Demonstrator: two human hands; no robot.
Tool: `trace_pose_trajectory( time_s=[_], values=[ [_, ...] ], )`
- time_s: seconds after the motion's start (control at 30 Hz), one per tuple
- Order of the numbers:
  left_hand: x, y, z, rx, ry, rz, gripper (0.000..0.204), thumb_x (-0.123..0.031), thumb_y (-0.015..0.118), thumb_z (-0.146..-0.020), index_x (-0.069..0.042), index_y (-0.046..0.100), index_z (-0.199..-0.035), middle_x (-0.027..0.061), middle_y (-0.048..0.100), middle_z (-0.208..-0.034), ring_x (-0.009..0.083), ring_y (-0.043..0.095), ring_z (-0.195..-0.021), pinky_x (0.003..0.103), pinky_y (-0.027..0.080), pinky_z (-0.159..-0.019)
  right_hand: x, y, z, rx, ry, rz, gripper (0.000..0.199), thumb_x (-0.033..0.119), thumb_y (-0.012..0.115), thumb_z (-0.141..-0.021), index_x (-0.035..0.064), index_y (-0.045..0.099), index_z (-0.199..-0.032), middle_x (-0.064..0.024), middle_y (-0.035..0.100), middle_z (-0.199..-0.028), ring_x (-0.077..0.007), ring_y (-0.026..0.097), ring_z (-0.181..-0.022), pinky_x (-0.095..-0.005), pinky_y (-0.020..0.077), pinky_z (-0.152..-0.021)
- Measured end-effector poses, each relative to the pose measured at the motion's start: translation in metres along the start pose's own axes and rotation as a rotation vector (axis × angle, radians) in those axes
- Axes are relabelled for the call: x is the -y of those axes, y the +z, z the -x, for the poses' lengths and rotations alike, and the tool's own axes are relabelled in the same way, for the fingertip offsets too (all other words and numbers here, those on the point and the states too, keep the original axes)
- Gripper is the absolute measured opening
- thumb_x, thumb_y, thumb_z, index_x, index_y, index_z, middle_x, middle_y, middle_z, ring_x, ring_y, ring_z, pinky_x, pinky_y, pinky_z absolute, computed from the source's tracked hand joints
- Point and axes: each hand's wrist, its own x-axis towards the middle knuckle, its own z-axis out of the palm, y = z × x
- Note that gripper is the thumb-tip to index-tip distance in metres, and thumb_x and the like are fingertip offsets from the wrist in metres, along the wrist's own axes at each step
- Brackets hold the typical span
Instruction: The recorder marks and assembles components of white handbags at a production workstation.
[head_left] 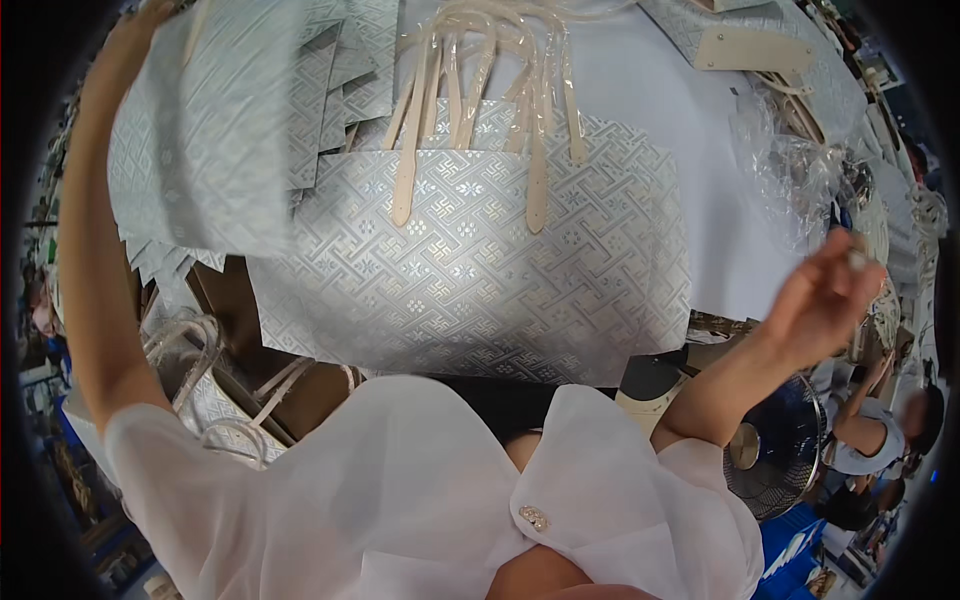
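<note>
Up at the far left, my left hand [142,18] is closed at the top edge of a silver patterned panel [215,140], which is blurred by motion. In front of me lies a pile of silver patterned tote bags [470,270] with cream handles [405,180] wrapped in clear film. My right hand [825,295] is raised at the right, beside crumpled clear plastic [785,180]. Its fingers are curled and slightly blurred, with a small pale spot near the tips that I cannot make out.
More patterned pieces [345,90] are stacked behind the panel. Bags with wrapped handles [235,410] stand low at the left. A cream strip [755,50] lies on patterned material at the far right. Below my right forearm is a fan [775,445]; another person [870,430] sits beyond.
</note>
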Motion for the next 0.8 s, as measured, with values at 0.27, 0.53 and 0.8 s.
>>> trace_pose_trajectory(
  time_s=[0.27, 0.53, 0.8],
  values=[
    [-0.371, -0.04, 0.117, 0.234, 0.203, 0.93, 0.051, 0.006, 0.059, -0.075, -0.011, 0.065, -0.123, 0.0083, 0.058, -0.095, 0.0256, 0.061, -0.087, 0.036, 0.053, -0.069, -0.098, -0.014, 0.055, 0.232, 0.583, 0.438, 0.008, 0.0, 0.057, -0.092, 0.0022, 0.052, -0.086, -0.0042, 0.049, -0.084, -0.0088, 0.05, -0.071, -0.0361, 0.0574, -0.087],
    [-0.412, -0.045, 0.117, 0.184, 0.163, 0.929, 0.051, 0.007, 0.062, -0.066, -0.012, 0.072, -0.112, 0.0045, 0.05, -0.083, 0.0197, 0.057, -0.079, 0.032, 0.05, -0.058, -0.128, -0.017, 0.058, 0.21, 0.756, 0.476, 0.009, -0.002, 0.057, -0.091, 0.0027, 0.053, -0.085, -0.0018, 0.051, -0.081, -0.0066, 0.049, -0.066, -0.0396, 0.0579, -0.087],
    [-0.422, -0.026, 0.105, 0.159, -0.032, 1.035, 0.048, 0.006, 0.063, -0.073, -0.011, 0.068, -0.118, 0.0079, 0.053, -0.087, 0.0238, 0.058, -0.075, 0.035, 0.05, -0.059, -0.136, -0.03, 0.061, 0.183, 0.821, 0.453, 0.01, -0.002, 0.058, -0.089, 0.0032, 0.053, -0.083, -0.0015, 0.05, -0.079, -0.0066, 0.048, -0.065, -0.0421, 0.0576, -0.088]
  ],
)
